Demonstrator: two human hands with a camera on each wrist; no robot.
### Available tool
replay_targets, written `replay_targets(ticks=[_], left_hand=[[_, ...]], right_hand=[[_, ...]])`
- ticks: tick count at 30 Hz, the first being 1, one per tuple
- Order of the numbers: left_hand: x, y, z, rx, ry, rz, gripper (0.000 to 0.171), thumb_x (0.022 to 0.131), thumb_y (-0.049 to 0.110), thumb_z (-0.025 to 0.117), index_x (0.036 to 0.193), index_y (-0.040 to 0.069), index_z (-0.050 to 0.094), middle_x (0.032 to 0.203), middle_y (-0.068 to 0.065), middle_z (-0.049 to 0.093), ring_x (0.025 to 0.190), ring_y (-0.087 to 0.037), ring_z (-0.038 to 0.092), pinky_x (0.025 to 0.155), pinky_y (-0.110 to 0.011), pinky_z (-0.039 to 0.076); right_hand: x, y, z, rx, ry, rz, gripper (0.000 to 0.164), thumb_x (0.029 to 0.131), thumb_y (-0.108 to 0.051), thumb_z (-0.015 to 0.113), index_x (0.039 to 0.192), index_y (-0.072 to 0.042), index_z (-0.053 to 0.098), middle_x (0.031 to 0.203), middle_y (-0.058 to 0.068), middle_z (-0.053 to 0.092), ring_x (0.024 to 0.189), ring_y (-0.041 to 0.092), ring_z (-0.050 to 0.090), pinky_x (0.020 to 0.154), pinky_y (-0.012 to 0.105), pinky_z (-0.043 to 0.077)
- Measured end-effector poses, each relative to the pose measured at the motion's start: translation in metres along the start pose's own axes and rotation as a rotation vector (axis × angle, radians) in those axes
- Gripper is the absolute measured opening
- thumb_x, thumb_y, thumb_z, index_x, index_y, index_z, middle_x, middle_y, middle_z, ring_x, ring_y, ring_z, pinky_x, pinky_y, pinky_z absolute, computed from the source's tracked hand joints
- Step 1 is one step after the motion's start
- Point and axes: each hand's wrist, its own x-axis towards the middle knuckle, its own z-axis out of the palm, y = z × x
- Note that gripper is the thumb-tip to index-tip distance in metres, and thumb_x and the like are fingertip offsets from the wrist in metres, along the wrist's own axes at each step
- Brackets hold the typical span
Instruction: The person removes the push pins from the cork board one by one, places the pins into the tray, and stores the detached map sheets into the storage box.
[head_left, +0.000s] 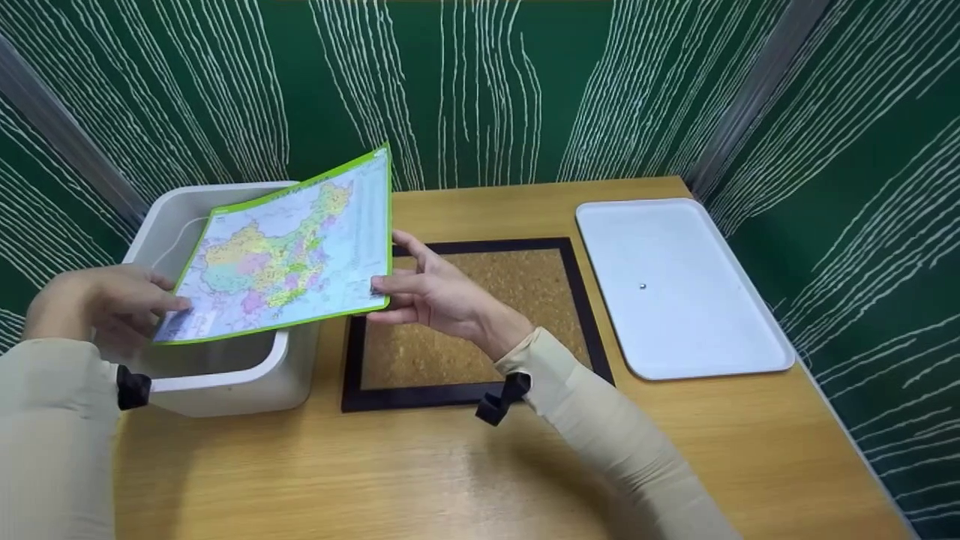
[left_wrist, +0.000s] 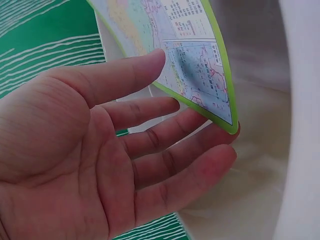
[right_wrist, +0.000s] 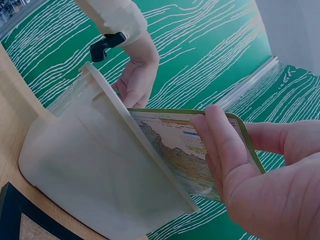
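Note:
A map sheet (head_left: 270, 255) with a green border and pastel-coloured regions is held tilted over the white bin (head_left: 202, 394). At its right edge my right hand (head_left: 450, 296) pinches it, thumb on the printed map side and fingers beneath. My left hand (head_left: 124, 300) is at the lower left corner, thumb over the face and fingers under the edge. In the left wrist view, the map's corner (left_wrist: 205, 75) lies between the left thumb and fingers (left_wrist: 170, 160). A relief-like picture on the underside (right_wrist: 172, 145) shows in the right wrist view, under the right hand's fingers (right_wrist: 222, 140).
A cork board (head_left: 480, 330) in a black frame lies mid-table, partly behind the right hand. To its right is a white tray (head_left: 675, 255) bearing a small shiny bead-like thing (head_left: 643, 286). Green walls with white streaks enclose the wooden table (head_left: 420, 465) at the back and sides.

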Motion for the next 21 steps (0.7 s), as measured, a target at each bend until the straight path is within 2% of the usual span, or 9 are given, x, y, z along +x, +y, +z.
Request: replay_targets(ticks=[4, 6, 8, 12, 14, 19, 21], left_hand=[[0.003, -0.001, 0.004, -0.136, -0.007, -0.045, 0.082, 0.09, 0.039, 0.078, 0.149, 0.002, 0.035, 0.131, -0.022, 0.053, 0.11, -0.035, 0.061, 0.093, -0.055, 0.054], [0.003, 0.0, 0.006, -0.174, -0.001, -0.061, 0.086, 0.087, 0.039, 0.08, 0.151, 0.004, 0.034, 0.135, -0.022, 0.05, 0.112, -0.036, 0.06, 0.094, -0.055, 0.054], [0.001, 0.001, 0.007, -0.173, 0.016, -0.069, 0.088, 0.086, 0.041, 0.082, 0.151, 0.005, 0.034, 0.136, -0.023, 0.048, 0.112, -0.037, 0.06, 0.094, -0.055, 0.054], [-0.006, 0.004, 0.006, -0.127, 0.044, -0.08, 0.094, 0.086, 0.042, 0.081, 0.153, 0.002, 0.028, 0.14, -0.029, 0.041, 0.114, -0.039, 0.057, 0.093, -0.056, 0.054], [-0.007, 0.003, 0.003, -0.055, 0.052, -0.06, 0.097, 0.086, 0.045, 0.079, 0.153, 0.0, 0.026, 0.14, -0.032, 0.039, 0.114, -0.04, 0.056, 0.091, -0.055, 0.055], [-0.005, -0.004, -0.007, 0.147, 0.12, 0.051, 0.104, 0.088, 0.057, 0.073, 0.153, -0.006, 0.023, 0.14, -0.035, 0.037, 0.117, -0.047, 0.051, 0.09, -0.058, 0.054], [-0.002, -0.009, -0.012, 0.179, 0.168, 0.089, 0.106, 0.089, 0.059, 0.07, 0.154, -0.008, 0.019, 0.141, -0.037, 0.036, 0.119, -0.052, 0.048, 0.093, -0.062, 0.051]], right_hand=[[0.0, 0.0, 0.001, -0.004, 0.011, 0.012, 0.08, 0.096, 0.008, 0.062, 0.157, -0.032, 0.028, 0.129, 0.031, 0.061, 0.108, 0.04, 0.069, 0.087, 0.047, 0.057], [0.0, -0.001, 0.001, -0.004, 0.017, 0.017, 0.081, 0.096, 0.007, 0.062, 0.157, -0.033, 0.027, 0.129, 0.03, 0.062, 0.107, 0.039, 0.069, 0.088, 0.047, 0.057], [0.0, 0.0, 0.002, -0.003, 0.02, 0.018, 0.082, 0.096, 0.007, 0.063, 0.158, -0.033, 0.027, 0.129, 0.03, 0.062, 0.106, 0.039, 0.07, 0.088, 0.047, 0.057], [-0.001, 0.001, 0.003, -0.004, 0.018, 0.011, 0.08, 0.096, 0.007, 0.062, 0.157, -0.032, 0.027, 0.13, 0.03, 0.061, 0.109, 0.041, 0.068, 0.087, 0.048, 0.057], [-0.001, 0.002, 0.003, -0.007, 0.017, 0.007, 0.079, 0.096, 0.007, 0.062, 0.157, -0.032, 0.029, 0.13, 0.031, 0.061, 0.109, 0.041, 0.068, 0.087, 0.048, 0.057], [-0.001, 0.003, 0.005, -0.022, 0.02, 0.003, 0.077, 0.097, 0.006, 0.062, 0.156, -0.031, 0.03, 0.129, 0.031, 0.061, 0.108, 0.041, 0.069, 0.086, 0.047, 0.057], [-0.001, 0.004, 0.006, -0.027, 0.023, 0.002, 0.076, 0.097, 0.005, 0.063, 0.156, -0.03, 0.03, 0.128, 0.031, 0.061, 0.107, 0.04, 0.069, 0.085, 0.047, 0.058]])
